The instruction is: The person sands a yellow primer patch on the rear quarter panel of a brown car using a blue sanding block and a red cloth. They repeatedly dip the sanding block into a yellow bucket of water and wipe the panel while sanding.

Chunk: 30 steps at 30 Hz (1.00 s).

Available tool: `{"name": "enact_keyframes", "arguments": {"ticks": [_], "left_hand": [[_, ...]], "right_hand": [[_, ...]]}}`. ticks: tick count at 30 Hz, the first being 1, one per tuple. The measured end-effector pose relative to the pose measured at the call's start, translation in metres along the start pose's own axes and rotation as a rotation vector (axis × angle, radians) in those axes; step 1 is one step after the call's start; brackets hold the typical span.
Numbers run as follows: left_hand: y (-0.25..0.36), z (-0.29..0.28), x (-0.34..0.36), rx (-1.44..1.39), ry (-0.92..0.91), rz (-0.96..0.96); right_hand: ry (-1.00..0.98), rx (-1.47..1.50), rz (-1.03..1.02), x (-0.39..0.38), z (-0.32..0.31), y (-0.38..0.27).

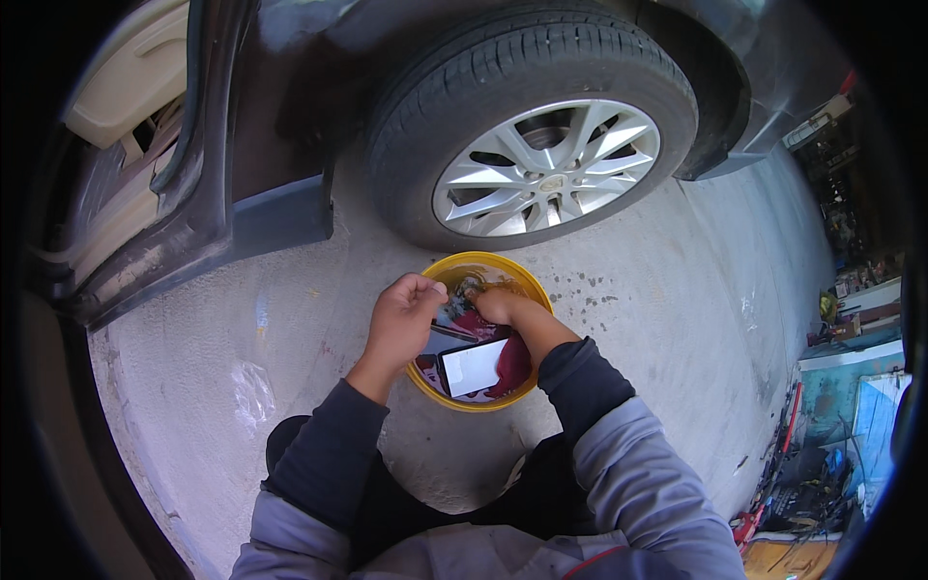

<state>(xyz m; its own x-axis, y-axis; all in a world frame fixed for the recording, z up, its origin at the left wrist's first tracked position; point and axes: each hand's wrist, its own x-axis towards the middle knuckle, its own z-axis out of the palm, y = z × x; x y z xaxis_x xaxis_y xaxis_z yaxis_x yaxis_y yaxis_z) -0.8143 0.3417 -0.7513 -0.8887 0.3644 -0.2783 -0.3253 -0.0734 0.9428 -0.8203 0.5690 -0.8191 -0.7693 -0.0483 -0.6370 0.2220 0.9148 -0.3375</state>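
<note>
Grey sleeves (643,464) with dark cuffs (583,387) nearest, below the grip. Yellow bucket (474,257) directly under both hands. Left hand (401,317) curled over bucket's left side; can't tell if pinching anything. Right hand (498,304) beside it, dipped inside, fingertips hidden, grip unclear. Wheel (551,182) just beyond. Looks mid-job; finished versus remaining share doesn't show.

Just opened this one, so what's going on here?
A person has a yellow bucket on the floor in front of them, beside a silver-spoked car wheel. The right hand reaches down inside the bucket. The left hand is at its left side, thumb against fingers. Whether either grip holds anything is unclear.
</note>
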Motion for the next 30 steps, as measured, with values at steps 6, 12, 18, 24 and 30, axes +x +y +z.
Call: {"name": "enact_keyframes", "arguments": {"ticks": [6, 12, 18, 24, 30], "left_hand": [[-0.010, -0.001, 0.007, 0.027, -0.035, 0.027], [-0.017, 0.003, 0.014, 0.091, -0.041, 0.036], [-0.017, 0.005, 0.018, 0.142, -0.042, 0.035], [-0.011, 0.008, 0.015, 0.343, -0.101, -0.011], [-0.008, 0.008, 0.002, 0.884, -0.212, 0.251]], "right_hand": [[-0.237, 0.586, 0.268, 0.010, 0.023, 0.012], [-0.335, 0.700, 0.159, 0.020, 0.044, 0.023], [-0.382, 0.635, -0.074, 0.011, 0.045, 0.012], [-0.375, 1.106, 0.187, -0.022, 0.008, -0.002], [-0.026, -0.166, -0.135, 0.002, 0.005, 0.033]]}}
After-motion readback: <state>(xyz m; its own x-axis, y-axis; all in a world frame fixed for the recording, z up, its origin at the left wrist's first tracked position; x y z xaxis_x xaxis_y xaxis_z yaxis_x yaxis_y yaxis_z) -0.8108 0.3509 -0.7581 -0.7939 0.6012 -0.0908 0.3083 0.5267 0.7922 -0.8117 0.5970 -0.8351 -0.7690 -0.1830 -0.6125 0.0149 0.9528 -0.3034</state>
